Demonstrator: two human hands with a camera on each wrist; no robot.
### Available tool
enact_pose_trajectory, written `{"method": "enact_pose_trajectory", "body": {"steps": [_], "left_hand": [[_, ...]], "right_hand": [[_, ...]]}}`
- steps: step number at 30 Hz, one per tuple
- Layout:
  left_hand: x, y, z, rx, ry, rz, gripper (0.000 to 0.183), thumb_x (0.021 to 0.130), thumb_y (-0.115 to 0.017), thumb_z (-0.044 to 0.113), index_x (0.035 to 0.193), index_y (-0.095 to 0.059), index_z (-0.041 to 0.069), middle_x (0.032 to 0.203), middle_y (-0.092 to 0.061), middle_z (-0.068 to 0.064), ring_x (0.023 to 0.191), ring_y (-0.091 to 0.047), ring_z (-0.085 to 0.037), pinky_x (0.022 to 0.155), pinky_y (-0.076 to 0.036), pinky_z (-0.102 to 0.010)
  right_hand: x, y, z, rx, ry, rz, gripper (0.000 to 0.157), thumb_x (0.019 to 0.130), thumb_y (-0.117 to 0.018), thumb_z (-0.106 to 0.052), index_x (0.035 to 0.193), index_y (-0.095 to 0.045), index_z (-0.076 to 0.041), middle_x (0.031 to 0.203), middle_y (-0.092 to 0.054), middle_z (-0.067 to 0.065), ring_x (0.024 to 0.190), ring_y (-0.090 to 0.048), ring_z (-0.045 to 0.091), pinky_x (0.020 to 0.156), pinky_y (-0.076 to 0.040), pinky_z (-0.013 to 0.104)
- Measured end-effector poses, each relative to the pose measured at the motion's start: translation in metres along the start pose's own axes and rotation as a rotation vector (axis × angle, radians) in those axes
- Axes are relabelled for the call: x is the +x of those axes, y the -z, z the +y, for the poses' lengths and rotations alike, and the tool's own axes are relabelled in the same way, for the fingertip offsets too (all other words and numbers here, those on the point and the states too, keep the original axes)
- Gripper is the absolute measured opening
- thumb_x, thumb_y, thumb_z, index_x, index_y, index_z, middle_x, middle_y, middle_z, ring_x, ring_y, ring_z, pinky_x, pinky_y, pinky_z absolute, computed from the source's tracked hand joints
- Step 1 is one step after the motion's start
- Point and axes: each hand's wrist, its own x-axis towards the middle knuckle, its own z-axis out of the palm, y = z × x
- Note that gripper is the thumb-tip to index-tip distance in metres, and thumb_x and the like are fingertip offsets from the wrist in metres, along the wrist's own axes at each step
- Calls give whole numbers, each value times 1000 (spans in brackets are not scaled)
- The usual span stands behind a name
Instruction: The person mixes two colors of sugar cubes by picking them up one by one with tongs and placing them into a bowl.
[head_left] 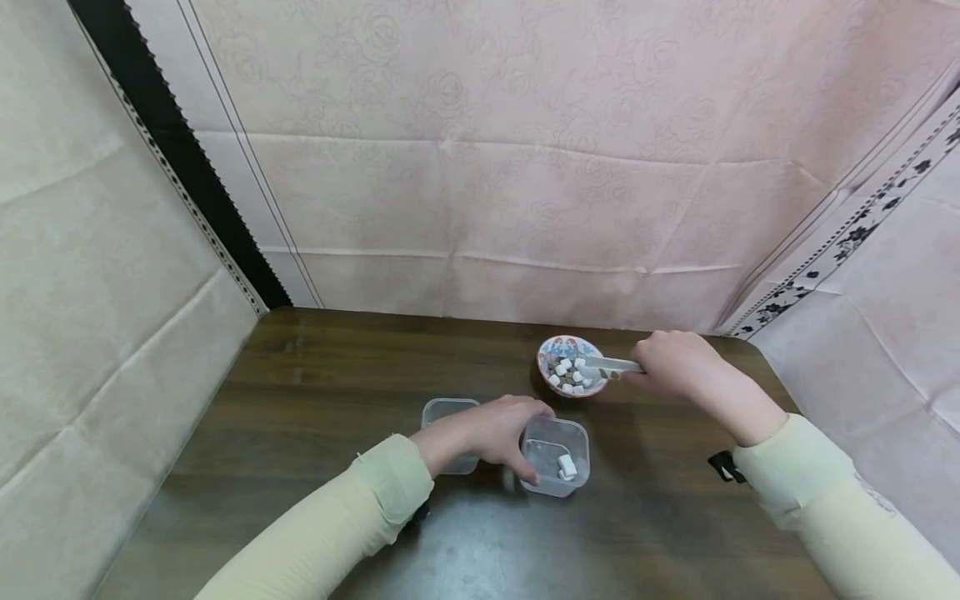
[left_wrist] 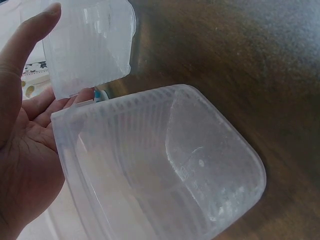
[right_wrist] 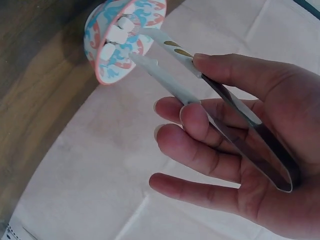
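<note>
My right hand holds small metal tongs with pale arms, pinched between thumb and fingers. In the right wrist view the tips stand apart, right by white cubes in a patterned bowl. The bowl stands near the table's back edge in the head view. My left hand grips the left side of a clear plastic container, thumb nearer me and fingers at its far corner. A white block lies inside that container.
A second clear container stands left of the first, partly behind my left wrist; in the left wrist view this container looms close. The dark wooden table is bordered by pale cloth at the back and sides.
</note>
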Motion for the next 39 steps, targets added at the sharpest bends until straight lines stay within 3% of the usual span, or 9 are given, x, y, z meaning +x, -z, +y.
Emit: {"method": "enact_pose_trajectory", "body": {"steps": [7,13,20,28,39], "left_hand": [[1,0,1,-2,10,-2,84,81,-96,36,151,-56,14,148,-60,-3,134,-52,-19,116,-45,-35],[0,2,1,-12,11,-1,83,81,-96,35,151,-56,13,147,-61,-3,133,-52,-20,115,-46,-35],[-2,4,1,-1,15,7,84,81,-96,35,151,-56,13,147,-61,-3,135,-51,-21,116,-46,-36],[-1,2,0,6,19,-2,84,81,-96,37,151,-56,14,151,-59,-2,139,-50,-21,118,-44,-37],[1,0,0,11,11,-3,86,81,-96,37,153,-55,14,154,-57,-3,144,-48,-23,121,-42,-38]], "right_hand": [[-18,12,-4,100,60,6,30,97,-77,-32,72,-65,-21,61,-44,-10,57,-40,12,53,-34,33],[-39,24,-9,142,125,15,36,96,-78,-35,69,-57,-25,60,-38,-14,56,-34,6,53,-28,29],[-50,28,-23,162,172,-40,37,96,-79,-37,69,-56,-27,62,-39,-15,57,-33,3,53,-27,27],[-42,21,-46,152,184,-154,34,96,-79,-36,68,-62,-25,60,-45,-14,56,-37,5,51,-31,27],[-19,9,-75,-14,195,-248,34,92,-83,-37,74,-64,-16,68,-56,-4,61,-52,14,56,-49,36]]}}
